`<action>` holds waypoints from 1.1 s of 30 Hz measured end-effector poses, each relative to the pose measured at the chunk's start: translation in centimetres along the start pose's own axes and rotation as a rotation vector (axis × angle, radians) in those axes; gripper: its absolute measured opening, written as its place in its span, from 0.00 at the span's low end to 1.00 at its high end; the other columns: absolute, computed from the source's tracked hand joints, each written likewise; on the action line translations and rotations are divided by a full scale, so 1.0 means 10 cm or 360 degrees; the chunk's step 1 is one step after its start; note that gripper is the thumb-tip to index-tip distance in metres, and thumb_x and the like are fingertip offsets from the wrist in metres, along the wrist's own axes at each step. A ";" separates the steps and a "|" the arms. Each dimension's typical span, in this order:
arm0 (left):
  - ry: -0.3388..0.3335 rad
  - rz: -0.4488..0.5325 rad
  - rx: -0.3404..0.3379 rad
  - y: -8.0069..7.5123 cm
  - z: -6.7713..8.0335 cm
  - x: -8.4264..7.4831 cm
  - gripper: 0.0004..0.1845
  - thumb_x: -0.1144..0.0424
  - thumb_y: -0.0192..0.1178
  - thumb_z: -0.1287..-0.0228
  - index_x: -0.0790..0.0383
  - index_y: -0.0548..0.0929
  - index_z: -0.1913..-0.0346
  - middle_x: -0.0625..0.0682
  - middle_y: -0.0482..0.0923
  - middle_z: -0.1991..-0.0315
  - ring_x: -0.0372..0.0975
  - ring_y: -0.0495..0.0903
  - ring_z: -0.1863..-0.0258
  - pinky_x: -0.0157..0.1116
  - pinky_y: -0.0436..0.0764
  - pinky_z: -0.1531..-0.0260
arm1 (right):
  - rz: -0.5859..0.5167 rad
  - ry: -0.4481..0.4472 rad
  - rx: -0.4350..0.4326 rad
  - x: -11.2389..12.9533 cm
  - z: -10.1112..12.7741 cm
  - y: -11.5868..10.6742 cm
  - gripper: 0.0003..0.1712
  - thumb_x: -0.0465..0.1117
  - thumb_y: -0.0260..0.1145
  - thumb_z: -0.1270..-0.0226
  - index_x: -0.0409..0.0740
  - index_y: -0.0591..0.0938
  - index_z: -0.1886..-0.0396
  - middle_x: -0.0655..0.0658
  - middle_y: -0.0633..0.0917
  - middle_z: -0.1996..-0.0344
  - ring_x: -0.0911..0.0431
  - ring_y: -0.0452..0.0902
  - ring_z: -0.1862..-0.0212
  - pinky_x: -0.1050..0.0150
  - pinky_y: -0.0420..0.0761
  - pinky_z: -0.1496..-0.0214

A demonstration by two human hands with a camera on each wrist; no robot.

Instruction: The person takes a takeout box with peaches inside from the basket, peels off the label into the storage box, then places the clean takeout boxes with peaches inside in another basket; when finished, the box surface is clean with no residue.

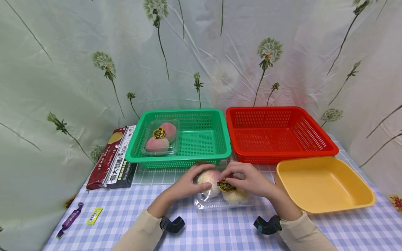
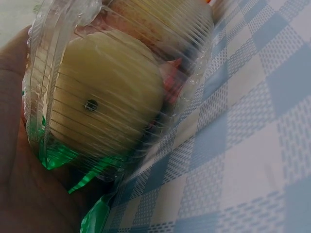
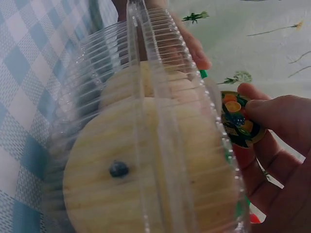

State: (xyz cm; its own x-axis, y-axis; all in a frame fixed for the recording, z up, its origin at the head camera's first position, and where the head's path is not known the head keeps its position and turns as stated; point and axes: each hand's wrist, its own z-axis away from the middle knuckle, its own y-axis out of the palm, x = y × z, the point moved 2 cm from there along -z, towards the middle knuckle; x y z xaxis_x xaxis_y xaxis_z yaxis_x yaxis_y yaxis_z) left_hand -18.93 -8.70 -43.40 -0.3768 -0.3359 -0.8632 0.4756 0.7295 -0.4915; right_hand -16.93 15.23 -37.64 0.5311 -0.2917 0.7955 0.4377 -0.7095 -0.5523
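A clear plastic clamshell box point(image 1: 216, 205) with two pale peaches point(image 1: 214, 178) lies on the checked cloth, lid closed over them. My left hand point(image 1: 188, 183) grips the box's left end, thumb on the near part of the lid and fingers over the far side. At the box's right side, my right hand point(image 1: 251, 180) pinches a round black-and-gold sticker point(image 1: 226, 187) between thumb and fingers. In the right wrist view the sticker point(image 3: 237, 124) shows printed fruit and stands on edge against the lid. Whether any of it sticks to the lid, I cannot tell.
Behind stands a green basket point(image 1: 216, 155) with another box of peaches point(image 1: 161, 137), bearing a similar sticker. A red basket point(image 1: 267, 139) and a yellow tub point(image 1: 323, 184) are on the right. Pasta packs point(image 1: 110, 157), a purple-wrapped candy point(image 1: 71, 218) and a yellow sachet point(image 1: 94, 215) lie left.
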 end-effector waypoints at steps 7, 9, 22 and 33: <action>-0.0005 0.0014 0.0005 -0.01 0.00 -0.01 0.30 0.54 0.65 0.34 0.43 0.71 0.29 0.52 0.68 0.32 0.45 0.73 0.41 0.39 0.78 0.48 | -0.0089 -0.0107 -0.0103 0.04 0.03 -0.11 0.09 0.32 0.63 0.30 0.44 0.87 0.55 0.47 0.85 0.61 0.58 0.79 0.56 0.66 0.83 0.51; 0.0002 0.0015 0.0006 -0.02 0.01 -0.01 0.30 0.54 0.65 0.34 0.43 0.71 0.29 0.52 0.68 0.32 0.45 0.72 0.40 0.39 0.78 0.47 | -0.0124 -0.0089 -0.0140 0.06 0.05 -0.17 0.10 0.31 0.63 0.29 0.44 0.86 0.55 0.45 0.85 0.60 0.57 0.80 0.55 0.68 0.83 0.50; -0.0009 0.0020 -0.0001 -0.01 0.02 0.01 0.30 0.54 0.65 0.34 0.45 0.72 0.29 0.52 0.68 0.33 0.45 0.72 0.39 0.41 0.76 0.45 | 0.0212 0.0094 -0.0174 0.01 0.35 -0.77 0.14 0.27 0.64 0.33 0.46 0.84 0.52 0.49 0.84 0.56 0.59 0.81 0.54 0.70 0.83 0.52; 0.0001 0.0022 -0.0001 0.00 0.01 0.00 0.30 0.54 0.65 0.34 0.44 0.72 0.29 0.52 0.68 0.33 0.44 0.72 0.39 0.40 0.76 0.45 | 0.0477 0.0313 -0.0198 -0.13 0.68 -1.21 0.14 0.27 0.64 0.33 0.46 0.85 0.53 0.50 0.86 0.58 0.66 0.80 0.56 0.73 0.82 0.55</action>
State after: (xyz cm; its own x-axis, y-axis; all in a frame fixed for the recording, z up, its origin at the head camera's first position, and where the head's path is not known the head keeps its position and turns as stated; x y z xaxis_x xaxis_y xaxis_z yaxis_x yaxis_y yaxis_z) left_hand -18.86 -8.81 -43.40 -0.3705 -0.3257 -0.8699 0.4803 0.7344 -0.4795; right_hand -17.93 28.54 -33.66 0.4675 -0.6071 0.6425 0.1861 -0.6430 -0.7429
